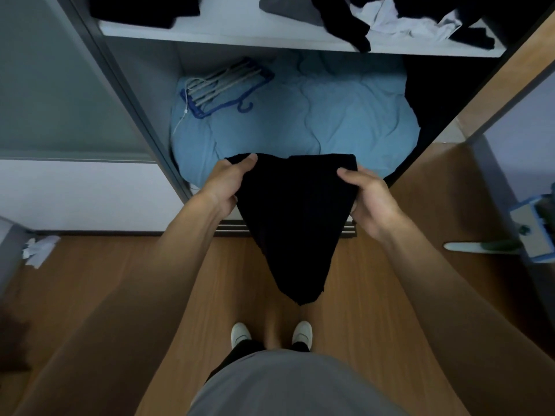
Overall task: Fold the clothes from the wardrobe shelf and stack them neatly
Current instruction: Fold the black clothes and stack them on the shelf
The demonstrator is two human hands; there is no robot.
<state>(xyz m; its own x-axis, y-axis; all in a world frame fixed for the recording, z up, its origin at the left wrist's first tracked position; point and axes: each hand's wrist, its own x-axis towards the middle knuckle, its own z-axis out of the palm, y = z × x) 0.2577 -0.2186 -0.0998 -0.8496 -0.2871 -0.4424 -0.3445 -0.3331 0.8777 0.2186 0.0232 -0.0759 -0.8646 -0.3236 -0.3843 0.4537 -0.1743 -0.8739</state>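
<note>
Because the black garment (292, 217) is pinched at its two upper corners, it hangs free in the air before the wardrobe, tapering to a point above the floor (120, 280) and touching no surface. The left hand (223, 183) is clenched on the upper left corner, thumb on top; the right hand (368, 196) is clenched on the upper right corner in like manner. Judgement: holding it by the top edge lets gravity draw the cloth straight, which suits the start of a fold.

On the shelf (210, 33) above, unfolded items lie in disorder: a dark heap (141, 7) at the left end, and a white garment (402, 22) tangled with black cloth (345, 25) at the right end, one black piece drooping over the front edge. Judgement: most of the work is not yet done.

Below the shelf, blue bedding (315, 115) fills the compartment, with hangers (225, 85) resting near its left rear corner. No folded stack is visible.
</note>
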